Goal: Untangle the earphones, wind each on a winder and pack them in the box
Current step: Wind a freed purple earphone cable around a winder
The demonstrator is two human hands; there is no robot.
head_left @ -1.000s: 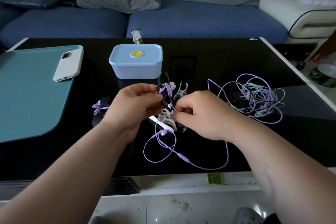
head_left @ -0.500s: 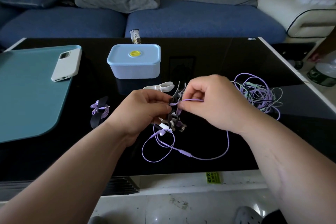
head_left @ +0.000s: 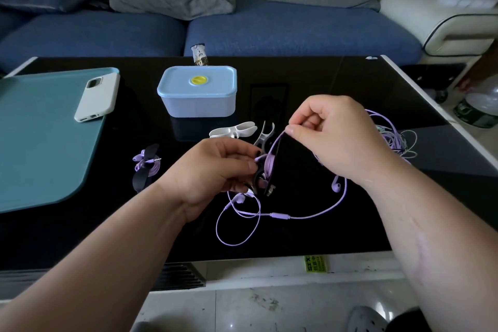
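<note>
box (head_left: 198, 100): pale blue, lidded | black winder (head_left: 258, 177): purple earphone (head_left: 280, 215) part-wound | white winders (head_left: 233, 131): before box | tangle (head_left: 394, 137): right

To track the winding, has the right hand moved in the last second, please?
Yes. The right hand, pinching the purple cord, has moved up the picture and slightly right, closer to the level of the blue box.

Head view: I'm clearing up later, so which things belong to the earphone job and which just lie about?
Job: purple earphone, black winder, white winders, wound earphone, tangled earphones, blue box.
Lying about: white phone, teal mat.
</note>
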